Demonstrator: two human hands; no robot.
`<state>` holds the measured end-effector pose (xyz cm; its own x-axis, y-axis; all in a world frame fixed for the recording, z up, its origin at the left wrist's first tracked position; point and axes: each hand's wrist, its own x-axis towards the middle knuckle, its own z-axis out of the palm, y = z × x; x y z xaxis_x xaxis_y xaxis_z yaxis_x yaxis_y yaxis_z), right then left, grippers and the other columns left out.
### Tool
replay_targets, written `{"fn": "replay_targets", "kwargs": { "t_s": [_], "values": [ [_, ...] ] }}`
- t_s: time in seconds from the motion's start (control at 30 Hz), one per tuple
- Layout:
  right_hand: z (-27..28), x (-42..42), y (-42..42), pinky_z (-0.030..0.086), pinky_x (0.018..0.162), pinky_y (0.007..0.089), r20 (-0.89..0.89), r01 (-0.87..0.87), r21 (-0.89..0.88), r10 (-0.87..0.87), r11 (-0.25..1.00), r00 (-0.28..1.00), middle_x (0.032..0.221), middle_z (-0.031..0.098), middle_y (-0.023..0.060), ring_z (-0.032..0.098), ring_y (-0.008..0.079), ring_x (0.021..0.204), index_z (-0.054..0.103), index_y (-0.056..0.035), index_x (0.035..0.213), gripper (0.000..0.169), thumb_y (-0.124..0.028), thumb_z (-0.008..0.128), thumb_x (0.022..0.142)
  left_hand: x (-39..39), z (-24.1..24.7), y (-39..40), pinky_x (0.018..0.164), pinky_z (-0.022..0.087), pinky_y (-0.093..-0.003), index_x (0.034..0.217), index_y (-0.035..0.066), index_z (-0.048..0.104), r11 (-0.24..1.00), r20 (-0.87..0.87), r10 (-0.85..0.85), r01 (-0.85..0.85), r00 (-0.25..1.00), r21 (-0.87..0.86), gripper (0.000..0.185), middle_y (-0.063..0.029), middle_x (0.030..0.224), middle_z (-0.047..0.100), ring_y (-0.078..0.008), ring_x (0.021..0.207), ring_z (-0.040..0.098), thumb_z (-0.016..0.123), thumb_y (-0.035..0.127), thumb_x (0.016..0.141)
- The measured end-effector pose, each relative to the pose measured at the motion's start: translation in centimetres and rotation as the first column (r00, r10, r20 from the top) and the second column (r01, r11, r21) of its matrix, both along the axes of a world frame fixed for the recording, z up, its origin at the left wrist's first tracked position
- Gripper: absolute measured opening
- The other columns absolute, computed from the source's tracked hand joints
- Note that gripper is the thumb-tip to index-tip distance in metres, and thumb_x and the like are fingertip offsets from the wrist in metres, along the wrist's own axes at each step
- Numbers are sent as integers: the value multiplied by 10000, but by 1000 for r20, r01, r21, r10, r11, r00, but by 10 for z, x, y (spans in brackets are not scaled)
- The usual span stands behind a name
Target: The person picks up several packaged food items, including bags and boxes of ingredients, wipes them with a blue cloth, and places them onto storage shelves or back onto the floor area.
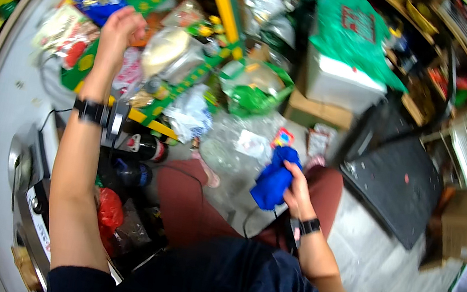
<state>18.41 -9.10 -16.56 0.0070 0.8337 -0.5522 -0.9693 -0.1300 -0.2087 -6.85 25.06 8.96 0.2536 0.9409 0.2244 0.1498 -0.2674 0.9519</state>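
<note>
My right hand point(297, 190) grips a bunched blue cloth or bag point(275, 180) above my right knee. My left hand point(121, 27) is raised over the heaped goods at the upper left, its fingers curled and blurred; whether it touches or holds anything is unclear. Right beside its fingers lies a shiny blue packet point(98, 0). A clear bag with pale contents point(167, 55) lies to the right of that hand, in a green and yellow frame point(226, 5). Past it, a green plastic bag point(254, 89) stands open at the top.
A white foam box point(339, 82) under a green bag point(353, 27) rests on a cardboard box point(319, 109). To the right is a black folded chair or panel point(396, 185). Dark bottles point(146, 147) and a red plastic bag point(110, 209) lie at the left. Crowded shelves line both sides.
</note>
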Motion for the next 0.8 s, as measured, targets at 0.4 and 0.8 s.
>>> {"fn": "replay_targets", "kwargs": {
  "t_s": [0.4, 0.8],
  "values": [
    [28, -13, 13, 463, 809, 305, 173, -56, 185, 24, 981, 985, 1006, 591, 60, 567, 154, 866, 539, -59, 1066, 346, -358, 552, 891, 120, -228, -264, 797, 472, -290, 1246, 9, 411, 870, -314, -490, 431, 813, -241, 555, -102, 1095, 552, -165, 964, 547, 681, 94, 769],
    [-50, 72, 34, 502, 723, 333, 443, 20, -131, 41, 991, 895, 1034, 573, 21, 555, 151, 920, 542, -91, 1075, 329, -368, 494, 903, 115, -230, -238, 728, 467, -249, 1083, 28, 527, 685, 145, -241, 274, 960, -675, 309, -25, 947, 597, -94, 792, 562, 602, 9, 784]
  ]
}}
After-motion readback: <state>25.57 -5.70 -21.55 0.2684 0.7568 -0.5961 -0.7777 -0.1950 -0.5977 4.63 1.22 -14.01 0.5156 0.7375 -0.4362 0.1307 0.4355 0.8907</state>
